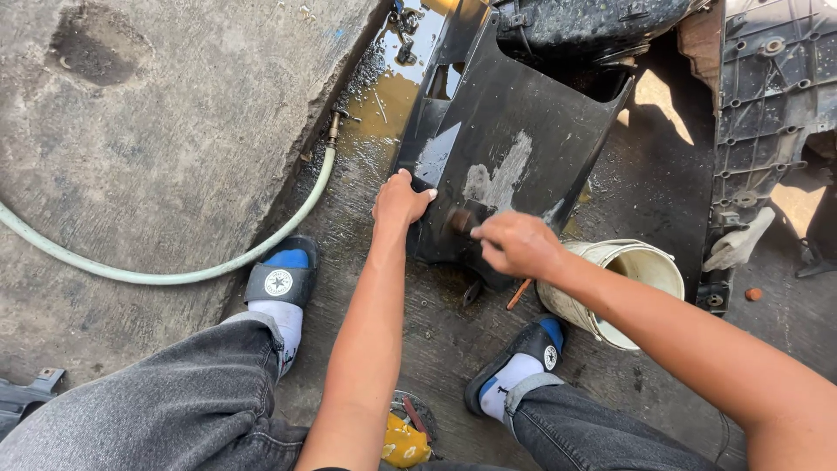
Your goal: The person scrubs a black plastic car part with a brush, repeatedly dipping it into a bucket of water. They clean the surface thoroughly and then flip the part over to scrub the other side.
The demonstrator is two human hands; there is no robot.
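A large black plastic panel [514,131], wet and smeared with grey foam, lies tilted on the wet ground in front of me. My left hand [400,201] grips its near left edge with the fingers curled over it. My right hand [518,243] is closed on a small brown scrubbing piece [461,221] that presses on the panel's lower part. My two feet in dark sandals and white socks stand on either side of my arms.
A pale bucket [623,283] stands by my right forearm. A light hose [174,270] curves over the concrete slab [157,131] at left to a brass tap [334,125]. Other black plastic parts [772,96] and a white glove [739,242] lie at right. A yellow cloth [403,443] lies between my legs.
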